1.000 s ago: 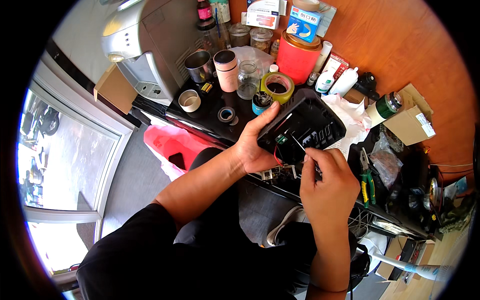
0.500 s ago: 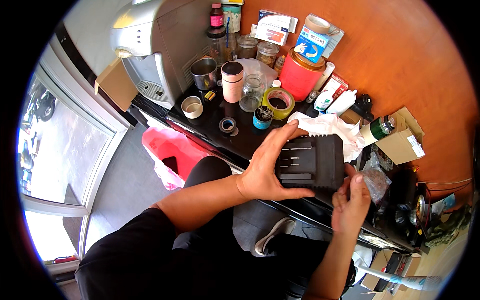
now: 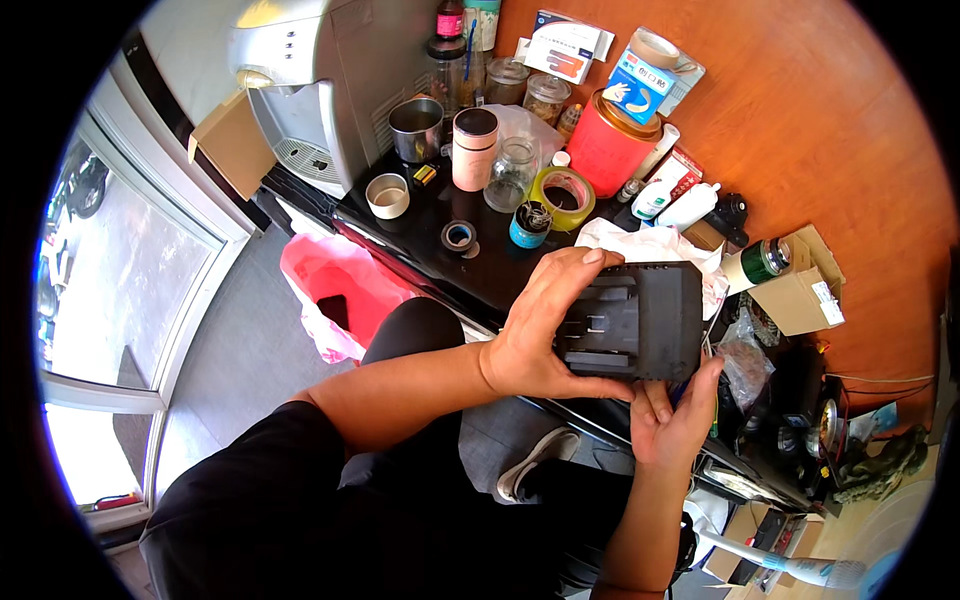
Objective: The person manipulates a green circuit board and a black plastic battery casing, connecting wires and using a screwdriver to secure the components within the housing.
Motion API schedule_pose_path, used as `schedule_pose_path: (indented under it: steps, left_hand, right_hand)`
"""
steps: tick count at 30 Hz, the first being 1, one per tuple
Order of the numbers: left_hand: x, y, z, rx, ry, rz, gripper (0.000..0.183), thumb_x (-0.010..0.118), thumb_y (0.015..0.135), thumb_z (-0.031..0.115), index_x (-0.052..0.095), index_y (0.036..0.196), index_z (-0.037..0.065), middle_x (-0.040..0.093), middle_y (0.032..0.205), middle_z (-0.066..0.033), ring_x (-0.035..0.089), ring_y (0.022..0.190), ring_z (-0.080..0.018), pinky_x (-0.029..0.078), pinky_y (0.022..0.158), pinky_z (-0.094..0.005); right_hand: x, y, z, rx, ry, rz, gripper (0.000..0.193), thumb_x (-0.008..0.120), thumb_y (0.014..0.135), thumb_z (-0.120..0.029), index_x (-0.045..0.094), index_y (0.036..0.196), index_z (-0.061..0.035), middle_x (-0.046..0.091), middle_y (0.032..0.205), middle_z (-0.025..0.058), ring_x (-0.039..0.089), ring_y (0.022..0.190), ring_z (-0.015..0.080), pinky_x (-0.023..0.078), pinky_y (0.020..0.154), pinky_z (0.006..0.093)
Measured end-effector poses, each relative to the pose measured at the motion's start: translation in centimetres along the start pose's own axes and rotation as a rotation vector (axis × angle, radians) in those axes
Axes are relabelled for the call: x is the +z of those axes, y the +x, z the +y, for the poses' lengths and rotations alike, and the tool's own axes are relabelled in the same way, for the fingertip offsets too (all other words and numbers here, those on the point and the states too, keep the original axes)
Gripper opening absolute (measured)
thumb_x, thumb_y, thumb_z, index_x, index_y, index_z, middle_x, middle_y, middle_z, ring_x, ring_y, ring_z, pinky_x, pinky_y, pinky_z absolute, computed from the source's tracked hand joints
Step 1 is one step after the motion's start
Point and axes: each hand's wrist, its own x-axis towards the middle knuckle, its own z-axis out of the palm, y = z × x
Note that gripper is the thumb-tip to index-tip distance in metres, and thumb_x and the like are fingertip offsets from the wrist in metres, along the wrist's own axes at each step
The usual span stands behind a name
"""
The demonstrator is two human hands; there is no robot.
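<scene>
A black power-tool battery pack (image 3: 668, 318), blocky with slide rails and slots with metal contacts on its upper face, is held in the air before the table's front edge. My left hand (image 3: 535, 335) grips its left end, thumb along the near side and fingers over the far side. Against its near right corner rests my right hand (image 3: 672, 422), with bent fingers reaching beneath the pack, where the fingertips are partly hidden. Behind the pack lies a crumpled white plastic bag (image 3: 640, 240).
On the black table (image 3: 400, 235) stand a steel mug (image 3: 416, 130), a pink flask (image 3: 474, 150), a glass jar (image 3: 511, 175), tape rolls and a red canister (image 3: 608, 150). A pink bag (image 3: 350, 290) is on the floor at left. An open cardboard box (image 3: 805, 285) stands at right.
The battery pack has shifted slightly right and tilted in my left hand. My right hand has moved left and its fingers now reach under the pack's near edge.
</scene>
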Motion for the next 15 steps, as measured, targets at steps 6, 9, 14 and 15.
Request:
schedule_pose_path:
  steps: [6, 9, 14, 15]
  left_hand:
    - [1.0, -0.6, -0.5, -0.047, -0.161, 0.12, 0.132, 0.099, 0.051, 0.045, 0.027, 0.153, -0.001, 0.054, 0.136, -0.0255, 0.055, 0.121, -0.0417, 0.04, 0.105, -0.0519]
    - [0.8, -0.6, -0.2, -0.061, -0.198, 0.101, 0.132, 0.099, 0.05, 0.046, 0.03, 0.152, -0.002, 0.053, 0.138, -0.0252, 0.054, 0.123, -0.0415, 0.04, 0.105, -0.0514]
    - [-1.2, 1.1, 0.2, -0.216, -0.265, -0.153, 0.116, 0.096, 0.062, 0.032, 0.032, 0.152, -0.002, 0.052, 0.14, -0.0222, 0.052, 0.128, -0.0345, 0.039, 0.109, -0.0451]
    - [-1.2, 1.1, 0.2, -0.284, -0.314, -0.222, 0.113, 0.095, 0.065, 0.028, 0.031, 0.153, -0.002, 0.052, 0.14, -0.0217, 0.052, 0.129, -0.0326, 0.039, 0.11, -0.0437]
  right_hand:
    - [-0.8, -0.2, 1.6, 0.017, -0.09, -0.199, 0.054, 0.071, 0.092, -0.036, 0.054, 0.128, 0.0002, 0.068, 0.099, 0.008, 0.036, 0.045, 0.0019, 0.029, 0.037, 0.0177]
    - [1.2, -0.2, 1.8, -0.133, -0.148, -0.114, 0.052, 0.07, 0.09, -0.033, 0.054, 0.127, -0.0001, 0.068, 0.101, 0.0079, 0.036, 0.044, 0.0018, 0.031, 0.039, 0.0169]
    - [-1.3, 0.7, 0.4, -0.11, -0.129, -0.026, 0.049, 0.069, 0.089, -0.033, 0.055, 0.124, -0.0019, 0.067, 0.109, 0.0079, 0.035, 0.045, 0.0021, 0.033, 0.043, 0.0157]
    - [-1.9, 0.9, 0.1, -0.102, -0.113, 0.005, 0.048, 0.069, 0.089, -0.033, 0.055, 0.123, -0.0025, 0.067, 0.11, 0.0078, 0.035, 0.045, 0.0022, 0.034, 0.043, 0.0156]
